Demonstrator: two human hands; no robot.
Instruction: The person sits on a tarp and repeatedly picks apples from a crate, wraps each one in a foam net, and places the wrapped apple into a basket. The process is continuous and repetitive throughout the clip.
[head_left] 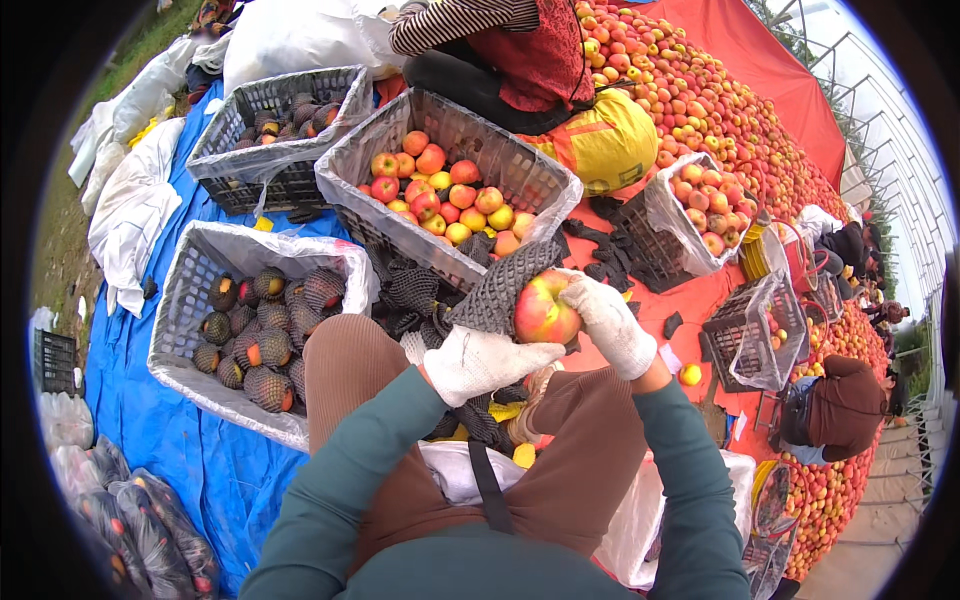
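Note:
My right hand (pixel 612 322), in a white knit glove, grips a red and yellow apple (pixel 546 308) in front of my lap. My left hand (pixel 483 366), gloved likewise, is closed around the lower end of a dark grey foam net sleeve (pixel 500 288). The sleeve lies against the apple's left side, and the left fingers reach under the apple. More dark net sleeves (pixel 412 286) lie heaped just beyond my left hand. Behind them a lined crate (pixel 520 150) holds loose apples. To the left, another lined crate (pixel 358 268) holds apples in dark nets (pixel 262 345).
A third crate (pixel 230 160) with netted apples stands far left on blue tarp (pixel 215 500). A person (pixel 520 60) sits beyond the middle crate, beside a yellow sack (pixel 605 140). At right are a crate of apples (pixel 655 240), a large apple pile (pixel 740 120) and another person (pixel 840 405).

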